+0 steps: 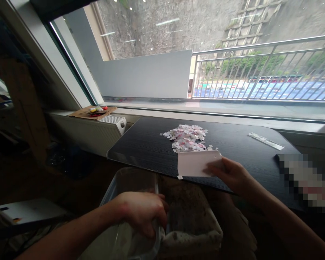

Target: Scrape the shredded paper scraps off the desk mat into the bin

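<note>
A heap of small paper scraps (187, 137), white and pink, lies on a black table (146, 144). Just in front of the heap my right hand (229, 173) is closed on a white card (196, 163), held upright on the tabletop near the front edge. A single scrap (180, 177) lies at the card's lower left corner. Below the table edge my left hand (142, 213) grips the rim of a clear plastic bin (116, 187). The bin's inside is mostly hidden by my hand.
A narrow white paper strip (265, 141) lies at the table's far right. A white radiator (111, 122) with cardboard and small coloured items (96, 110) stands left, under the window. A white tablet-like device (29, 211) lies lower left. A speckled cloth (189, 213) sits beside the bin.
</note>
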Demonstrator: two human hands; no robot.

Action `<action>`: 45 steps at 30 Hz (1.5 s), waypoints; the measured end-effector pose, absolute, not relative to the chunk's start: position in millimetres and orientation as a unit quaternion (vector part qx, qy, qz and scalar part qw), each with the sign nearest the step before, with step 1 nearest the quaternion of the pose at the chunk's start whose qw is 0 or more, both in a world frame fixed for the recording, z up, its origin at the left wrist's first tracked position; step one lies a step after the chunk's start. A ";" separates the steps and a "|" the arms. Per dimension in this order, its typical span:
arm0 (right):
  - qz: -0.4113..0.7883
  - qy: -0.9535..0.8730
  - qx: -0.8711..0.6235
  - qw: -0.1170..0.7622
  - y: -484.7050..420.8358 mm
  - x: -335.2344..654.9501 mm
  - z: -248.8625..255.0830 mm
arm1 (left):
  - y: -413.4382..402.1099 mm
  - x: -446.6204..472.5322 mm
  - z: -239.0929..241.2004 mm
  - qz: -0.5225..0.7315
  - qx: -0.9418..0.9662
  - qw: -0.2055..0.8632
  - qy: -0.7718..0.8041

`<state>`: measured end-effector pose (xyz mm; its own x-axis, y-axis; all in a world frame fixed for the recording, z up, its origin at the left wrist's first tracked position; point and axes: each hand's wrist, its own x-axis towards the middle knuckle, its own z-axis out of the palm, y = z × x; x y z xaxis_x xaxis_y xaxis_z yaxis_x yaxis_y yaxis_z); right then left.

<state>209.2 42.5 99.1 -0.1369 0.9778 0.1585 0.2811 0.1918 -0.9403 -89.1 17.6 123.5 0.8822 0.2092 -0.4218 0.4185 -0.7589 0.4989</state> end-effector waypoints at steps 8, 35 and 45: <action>0.442 -0.605 -0.498 0.436 36.3 208.5 104.3 | 20.7 -87.0 125.8 -0.178 0.921 0.304 0.165; 0.411 -0.605 -0.517 0.444 36.4 200.3 96.2 | 23.3 -83.1 121.5 -0.176 0.916 0.313 0.177; 0.396 -0.602 -0.528 0.448 35.6 200.2 100.9 | 24.0 -81.6 124.0 -0.186 0.913 0.312 0.183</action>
<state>200.2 35.6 100.9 -0.0393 0.9919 0.1211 0.2807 0.1273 -0.9513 -81.6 24.0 124.0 0.8636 0.2186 -0.4543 0.4508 -0.7382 0.5019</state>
